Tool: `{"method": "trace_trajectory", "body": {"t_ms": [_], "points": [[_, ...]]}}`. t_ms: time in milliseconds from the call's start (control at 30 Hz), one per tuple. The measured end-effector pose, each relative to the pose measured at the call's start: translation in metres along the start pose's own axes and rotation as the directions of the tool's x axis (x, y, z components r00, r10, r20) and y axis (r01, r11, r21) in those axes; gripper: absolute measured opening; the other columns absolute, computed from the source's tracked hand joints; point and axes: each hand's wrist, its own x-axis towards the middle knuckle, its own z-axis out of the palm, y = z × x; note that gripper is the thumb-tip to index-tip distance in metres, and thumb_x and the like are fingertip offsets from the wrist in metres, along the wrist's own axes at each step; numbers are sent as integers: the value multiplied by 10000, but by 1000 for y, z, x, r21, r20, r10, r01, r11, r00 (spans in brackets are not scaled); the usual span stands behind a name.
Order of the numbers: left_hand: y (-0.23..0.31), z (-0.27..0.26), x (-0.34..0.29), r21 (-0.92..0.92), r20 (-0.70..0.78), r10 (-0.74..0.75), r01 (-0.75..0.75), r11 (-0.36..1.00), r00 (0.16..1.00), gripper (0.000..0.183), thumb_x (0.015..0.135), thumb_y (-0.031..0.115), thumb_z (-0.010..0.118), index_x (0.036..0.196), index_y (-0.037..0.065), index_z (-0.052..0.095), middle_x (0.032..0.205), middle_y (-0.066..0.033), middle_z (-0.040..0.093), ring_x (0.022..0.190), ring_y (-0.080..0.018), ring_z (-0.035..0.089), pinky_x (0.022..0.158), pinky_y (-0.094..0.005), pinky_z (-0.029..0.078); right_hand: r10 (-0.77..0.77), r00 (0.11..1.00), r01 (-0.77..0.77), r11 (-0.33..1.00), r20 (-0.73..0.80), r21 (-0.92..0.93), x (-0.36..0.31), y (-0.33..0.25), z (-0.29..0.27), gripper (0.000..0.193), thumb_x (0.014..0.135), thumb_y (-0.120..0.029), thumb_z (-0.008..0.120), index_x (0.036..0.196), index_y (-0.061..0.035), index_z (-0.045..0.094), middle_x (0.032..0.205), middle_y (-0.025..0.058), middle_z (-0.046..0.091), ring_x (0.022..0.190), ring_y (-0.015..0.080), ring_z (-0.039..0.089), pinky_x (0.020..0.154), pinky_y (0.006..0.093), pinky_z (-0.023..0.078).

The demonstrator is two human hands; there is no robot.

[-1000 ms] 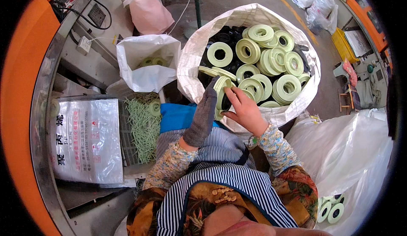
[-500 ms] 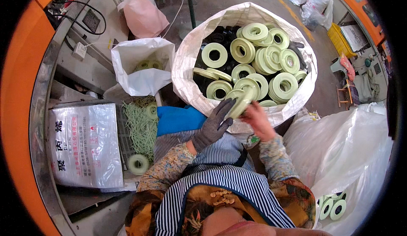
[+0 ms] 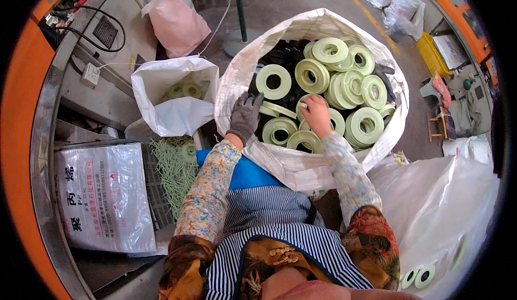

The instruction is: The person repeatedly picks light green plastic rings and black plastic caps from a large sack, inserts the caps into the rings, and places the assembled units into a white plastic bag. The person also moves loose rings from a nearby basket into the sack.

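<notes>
A large white woven sack (image 3: pixel 389 144) stands open in front of me, holding pale green flanged rings (image 3: pixel 366 125) and black pieces (image 3: pixel 285 57). My left hand (image 3: pixel 245 118), in a dark grey glove, reaches over the sack's left side. Its fingers are stretched and apart, beside two tilted rings (image 3: pixel 277 109). My right hand (image 3: pixel 318 116) is bare and lies among the rings near the middle of the sack. Its fingers curl over the edge of a pale green ring (image 3: pixel 302 105), which the hand partly hides.
Left of the sack stands a smaller white bag (image 3: pixel 186 118) with rings inside. Thin green plastic scraps (image 3: pixel 173 176) lie beside a printed white bag (image 3: pixel 107 197). A translucent bag (image 3: pixel 431 208) with rings stands at right. A dark pole (image 3: pixel 240 9) rises behind.
Both hands have moved forward into the sack and apart. The ring they held together over its near rim is out of the left hand. A ring low on the left is no longer seen.
</notes>
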Motion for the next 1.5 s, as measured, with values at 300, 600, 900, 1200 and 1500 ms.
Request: {"method": "trace_trajectory", "body": {"t_ms": [300,600,900,1200,1500], "points": [[-18,-51,-23,-559,-244,-354,167,812,903,347,773,110,705,1096,44,597,1088,-164,591,985,-325,613,821,-411,506,287,911,-216,944,298,-248,51,37,75,215,703,-237,759,846,-80,724,987,123,634,919,351,605,798,430,524],[53,-84,-68,-712,-395,-152,-197,674,906,439,733,-134,623,1142,23,602,1228,-221,506,1125,-365,557,935,-390,500,-208,960,209,978,-189,-13,-38,-138,-34,220,754,-37,674,871,-20,489,1450,251,400,1253,408,492,1003,461,453],[70,-123,-99,-656,-402,82,-349,669,912,594,722,-162,596,1257,89,534,1440,-278,370,1292,-452,457,1040,-450,442,-266,964,262,921,-27,288,-64,-148,-96,724,704,-139,793,1345,-78,462,1335,169,467,1148,369,531,929,428,482],[79,-120,-115,-642,-325,134,-323,696,936,591,782,-109,606,1324,96,490,1464,-264,349,1306,-424,448,1039,-432,441,-317,943,302,942,98,146,-77,-148,-117,778,747,-257,779,1383,-13,404,1319,209,496,1126,388,545,902,427,488],[131,-122,-100,-976,-33,-229,17,215,973,463,1067,258,344,1434,-23,364,1472,-197,377,1377,-311,362,1152,-386,270,231,712,-689,48,663,723,-79,-135,-96,462,991,-388,519,1217,13,485,1159,176,619,683,264,690,646,343,579]]}}
